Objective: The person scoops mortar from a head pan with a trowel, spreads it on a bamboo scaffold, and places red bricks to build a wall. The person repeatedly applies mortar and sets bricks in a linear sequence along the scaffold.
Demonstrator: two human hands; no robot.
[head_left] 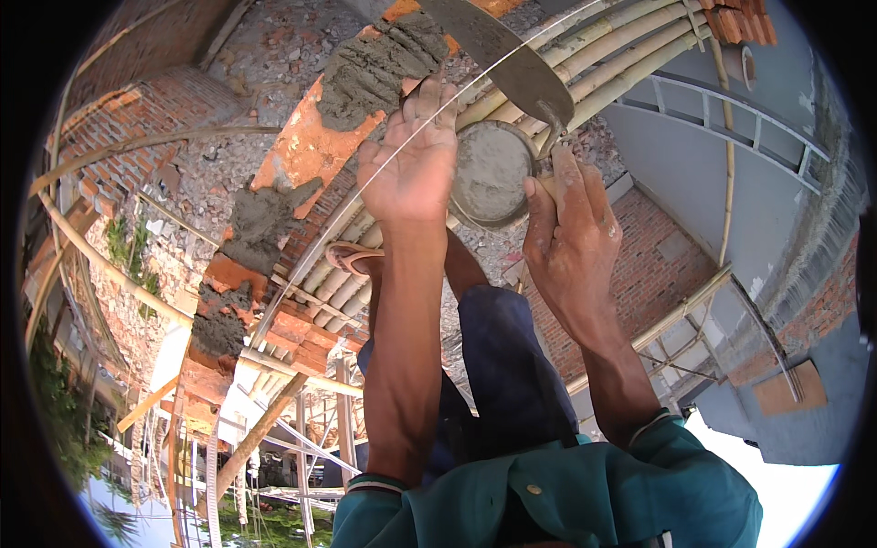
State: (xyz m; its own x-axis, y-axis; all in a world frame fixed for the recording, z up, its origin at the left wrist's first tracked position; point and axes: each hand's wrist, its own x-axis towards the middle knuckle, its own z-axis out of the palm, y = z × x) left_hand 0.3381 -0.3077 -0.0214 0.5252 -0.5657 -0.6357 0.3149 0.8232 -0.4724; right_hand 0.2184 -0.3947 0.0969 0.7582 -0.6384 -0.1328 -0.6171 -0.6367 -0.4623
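Note:
My right hand (pixel 577 237) grips a trowel by its handle, fingers wrapped round it. The trowel's broad grey blade (pixel 512 57) points up and left over the bamboo poles. My left hand (pixel 413 160) is held palm up with fingers stretched out, at the edge of a brick wall top (pixel 306 137); whether the fingertips touch it I cannot tell. Thick wet mortar (pixel 379 73) lies on the bricks just beyond that hand, with another mortar heap (pixel 265 219) nearer along the wall. Between my hands stands a round bucket (pixel 493 224) with grey mortar in it. A taut white string (pixel 498 62) runs along the wall, crossing in front of my left hand.
Bamboo poles (pixel 612 57) form a platform under my sandalled foot (pixel 352 258). Stacked bricks (pixel 744 20) sit at the far right end. A ladder (pixel 731 117) lies to the right, rubble (pixel 283 50) beyond the wall. Bamboo scaffolding (pixel 119 265) stands at left.

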